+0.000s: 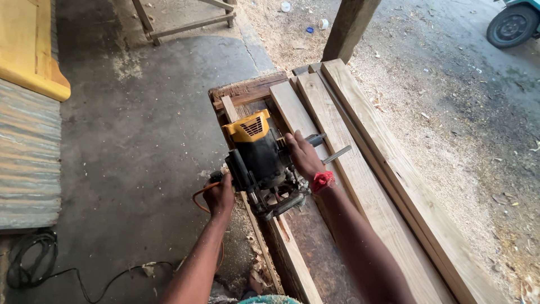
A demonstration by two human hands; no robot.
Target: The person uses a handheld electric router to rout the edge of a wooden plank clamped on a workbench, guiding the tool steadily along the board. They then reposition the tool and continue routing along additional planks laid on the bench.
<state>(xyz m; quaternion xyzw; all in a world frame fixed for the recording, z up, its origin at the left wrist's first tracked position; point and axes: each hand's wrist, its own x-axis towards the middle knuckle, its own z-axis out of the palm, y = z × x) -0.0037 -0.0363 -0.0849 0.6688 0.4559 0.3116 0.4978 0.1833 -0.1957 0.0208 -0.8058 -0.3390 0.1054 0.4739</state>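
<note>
yellow-black router [260, 159] sits on narrow plank [292, 256] atop bench. my left hand [220, 195] wraps left handle, right hand [304, 156] clamps right handle. i judge: keep base flat, press evenly, feed slowly, watch cord [198, 197].

A single head-worn camera looks steeply down and slightly forward from just above the person's arms, which enter from the bottom edge. It sits close to the surface [247, 90], which fills the middle of the frame with long planks [360, 169] running from the upper centre to the lower right. The concrete floor [140, 141] fills the left, sawdust-strewn ground [461, 112] the right.
</note>
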